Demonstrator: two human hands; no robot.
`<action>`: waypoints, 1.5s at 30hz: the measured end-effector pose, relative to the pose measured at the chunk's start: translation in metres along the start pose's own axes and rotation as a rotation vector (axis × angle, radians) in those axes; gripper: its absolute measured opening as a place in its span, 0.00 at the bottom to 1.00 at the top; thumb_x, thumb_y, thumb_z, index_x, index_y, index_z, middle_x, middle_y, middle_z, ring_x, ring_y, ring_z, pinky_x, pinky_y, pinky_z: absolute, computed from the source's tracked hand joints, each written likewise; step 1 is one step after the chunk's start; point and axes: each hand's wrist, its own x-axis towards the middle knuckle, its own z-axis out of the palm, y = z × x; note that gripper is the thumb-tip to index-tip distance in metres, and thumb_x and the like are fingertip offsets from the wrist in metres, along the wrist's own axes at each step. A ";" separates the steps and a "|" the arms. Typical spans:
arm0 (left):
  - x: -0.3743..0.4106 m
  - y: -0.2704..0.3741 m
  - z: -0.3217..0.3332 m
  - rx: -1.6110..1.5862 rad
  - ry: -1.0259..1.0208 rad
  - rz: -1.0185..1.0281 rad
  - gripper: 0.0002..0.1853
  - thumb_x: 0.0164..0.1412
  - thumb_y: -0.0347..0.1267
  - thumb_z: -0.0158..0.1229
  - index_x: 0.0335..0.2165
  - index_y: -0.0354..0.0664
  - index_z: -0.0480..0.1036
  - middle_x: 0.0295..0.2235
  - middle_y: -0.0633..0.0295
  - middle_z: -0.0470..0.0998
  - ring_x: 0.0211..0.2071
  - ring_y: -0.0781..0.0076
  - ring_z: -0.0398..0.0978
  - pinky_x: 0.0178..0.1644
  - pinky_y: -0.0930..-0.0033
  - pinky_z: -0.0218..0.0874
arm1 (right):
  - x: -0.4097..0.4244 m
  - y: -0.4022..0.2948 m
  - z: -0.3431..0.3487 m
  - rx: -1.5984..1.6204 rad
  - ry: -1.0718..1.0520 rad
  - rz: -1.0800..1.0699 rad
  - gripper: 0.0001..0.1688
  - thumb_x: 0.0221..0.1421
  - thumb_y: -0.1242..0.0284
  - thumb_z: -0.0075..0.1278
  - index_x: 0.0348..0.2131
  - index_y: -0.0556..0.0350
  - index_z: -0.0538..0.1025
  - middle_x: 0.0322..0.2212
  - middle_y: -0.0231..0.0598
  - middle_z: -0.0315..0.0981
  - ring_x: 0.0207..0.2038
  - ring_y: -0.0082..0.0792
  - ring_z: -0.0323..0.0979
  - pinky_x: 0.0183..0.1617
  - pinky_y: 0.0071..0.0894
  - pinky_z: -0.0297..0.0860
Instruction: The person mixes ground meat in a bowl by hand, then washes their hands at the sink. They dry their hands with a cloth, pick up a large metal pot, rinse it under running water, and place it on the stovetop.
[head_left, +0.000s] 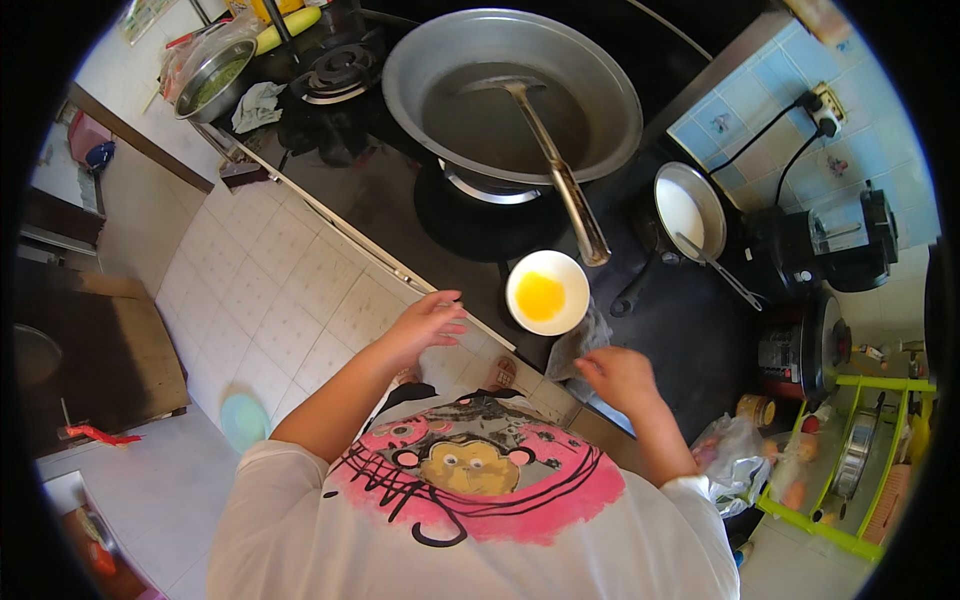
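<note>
A white bowl (571, 311) with yellow liquid in it, seemingly egg, stands near the front edge of the black counter. My left hand (426, 324) is raised to the left of this bowl, empty, its fingers apart. Just below the bowl, a clear plastic bag (571, 352) lies over the counter's edge. My right hand (621, 379) is beside the bag with curled fingers; whether they grip the plastic is not clear. Behind the bowl, a large metal wok (409, 82) sits on the gas stove, and a metal spatula (559, 161) rests in its dark liquid, handle towards me.
Right of the bowl is a small pan (720, 199) with white contents and a spoon. A blender (832, 236), an electric cooker (802, 349) and a green rack (817, 529) line the right side. Far left are a metal basin (214, 82) and a second burner (337, 71).
</note>
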 end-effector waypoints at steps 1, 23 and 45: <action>-0.009 0.000 -0.018 0.003 0.036 0.010 0.25 0.57 0.41 0.49 0.50 0.42 0.57 0.41 0.56 0.69 0.39 0.67 0.70 0.41 0.67 0.63 | -0.006 -0.019 -0.021 0.052 0.070 0.049 0.12 0.48 0.66 0.48 0.26 0.58 0.74 0.27 0.43 0.71 0.28 0.37 0.70 0.34 0.35 0.67; -0.063 0.008 -0.182 -0.061 0.119 -0.010 0.17 0.56 0.37 0.46 0.43 0.43 0.64 0.39 0.59 0.71 0.37 0.69 0.70 0.39 0.69 0.62 | 0.047 -0.106 -0.093 1.199 0.401 0.239 0.31 0.49 0.78 0.42 0.53 0.60 0.55 0.17 0.28 0.57 0.12 0.16 0.52 0.13 0.16 0.50; -0.020 0.062 -0.066 0.213 -0.185 0.141 0.15 0.57 0.36 0.48 0.42 0.42 0.66 0.38 0.62 0.72 0.36 0.74 0.69 0.39 0.73 0.60 | 0.021 -0.106 -0.026 2.434 -0.104 -0.285 0.24 0.58 0.67 0.35 0.54 0.47 0.55 0.17 0.30 0.53 0.11 0.18 0.49 0.12 0.16 0.49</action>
